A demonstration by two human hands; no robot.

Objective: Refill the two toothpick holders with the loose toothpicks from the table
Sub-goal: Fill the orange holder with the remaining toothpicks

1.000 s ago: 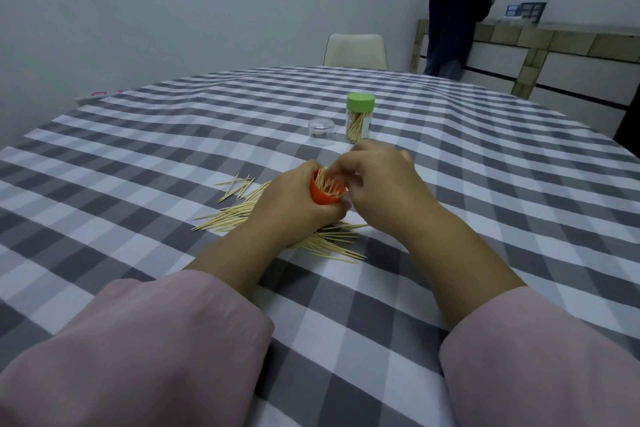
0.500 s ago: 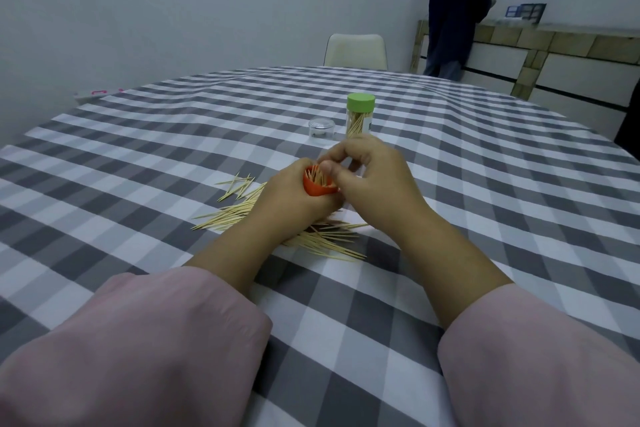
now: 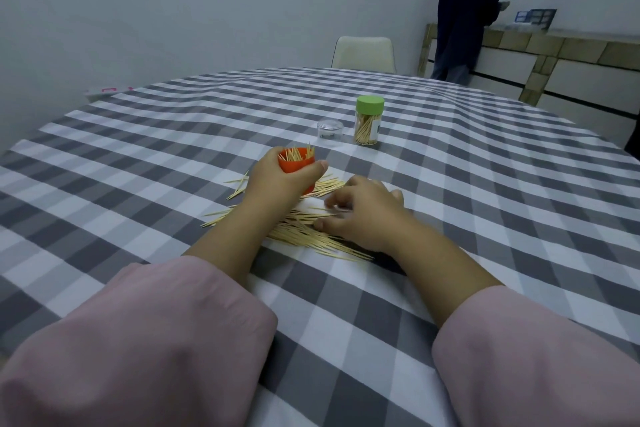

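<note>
Orange toothpick holder sits mid-frame, lifted off the bench in the left hand; fingers wrapped round it, thumb across the front. Mouth open, toothpick tips sticking out the top, holder roughly upright with a slight tilt.

Right hand is low, just right of and below the left, palm down on the loose toothpicks. Fingers curled in at the pile; looks like fingertips are pinching a few sticks, but that part is blurred, so cannot tell for sure. Hands are near each other, not touching.

Loose pile spreads across the checked grey-and-white cloth under and between both hands, with a few strays fanned out to the left of the left wrist.

Second holder: clear body, green cap on, standing upright above centre, toothpicks inside. Small clear lid sits just left of it, apart from it.

Pink sleeves fill the bottom of the frame. White chair beyond the far bench edge; a person in dark clothes stands upper right at a sideboard.
</note>
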